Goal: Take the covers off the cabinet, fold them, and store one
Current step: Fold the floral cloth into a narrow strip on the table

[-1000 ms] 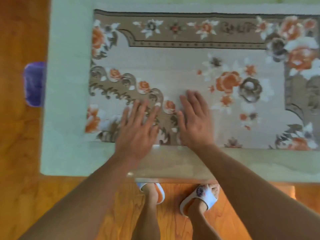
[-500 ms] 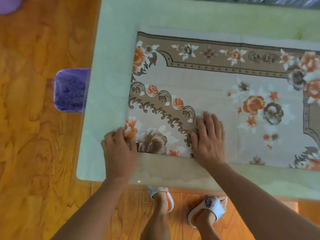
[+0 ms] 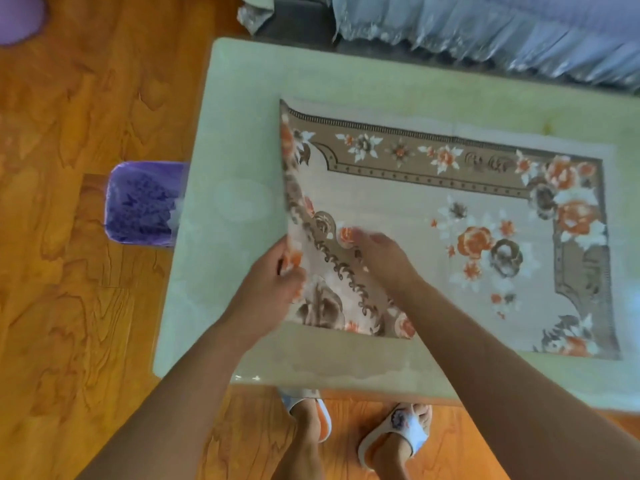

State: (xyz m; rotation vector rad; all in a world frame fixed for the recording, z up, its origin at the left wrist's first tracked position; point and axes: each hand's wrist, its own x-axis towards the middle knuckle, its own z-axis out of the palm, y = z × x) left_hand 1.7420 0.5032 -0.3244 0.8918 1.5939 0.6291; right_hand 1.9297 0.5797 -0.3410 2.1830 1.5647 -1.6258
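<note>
A beige floral cover (image 3: 433,209) with orange and brown flowers lies folded on the pale green table (image 3: 235,140). Its left end is raised off the tabletop. My left hand (image 3: 273,292) grips that lifted left edge near the front corner, fingers curled round the cloth. My right hand (image 3: 384,261) rests on top of the cover just right of the raised part, its fingers blurred and slightly bent. The rest of the cover lies flat toward the right.
A purple bin (image 3: 142,202) stands on the wooden floor against the table's left side. Grey-blue frilled fabric (image 3: 502,32) hangs beyond the far edge. My slippered feet (image 3: 394,431) are under the near edge. A purple object (image 3: 17,19) sits top left.
My left hand went from lying flat on the cover to gripping its left edge and lifting it. My right hand stayed on the cloth. The view shifted so the table sits farther right.
</note>
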